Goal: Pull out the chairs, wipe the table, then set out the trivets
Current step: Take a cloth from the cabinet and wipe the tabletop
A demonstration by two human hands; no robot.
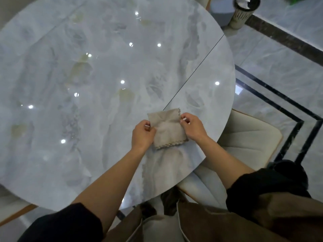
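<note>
Looking down on a round, glossy, marble-patterned tabletop (87, 119), dotted with reflected lamp spots and crossed by a thin dark seam (195, 70) toward 2 o'clock. Scattered over it, a few yellowish patches, whether pattern or stain impossible to tell. Beyond the rim, from 1 to 4 o'clock, a pale polished floor (279, 58) with dark inlaid border strips. At 1 o'clock on that floor, a pale slotted bin (243, 13) with a dark liner. At 4 o'clock, a cream padded chair (244, 140), seat partly under the rim.

Near the tabletop's 5 o'clock edge, a small beige cloth (168, 130) with zigzag-cut borders, folded to a rough square. Pinching the cloth's 9 o'clock edge, the left hand (142, 135), thumb and fingers curled onto the fabric. Pinching its 2 o'clock corner, the right hand (193, 127), fingertips closed on the edge and the other fingers bent. Bare forearms reaching in from 6 o'clock, dark sleeves (253, 186) bunched near the elbows.
</note>
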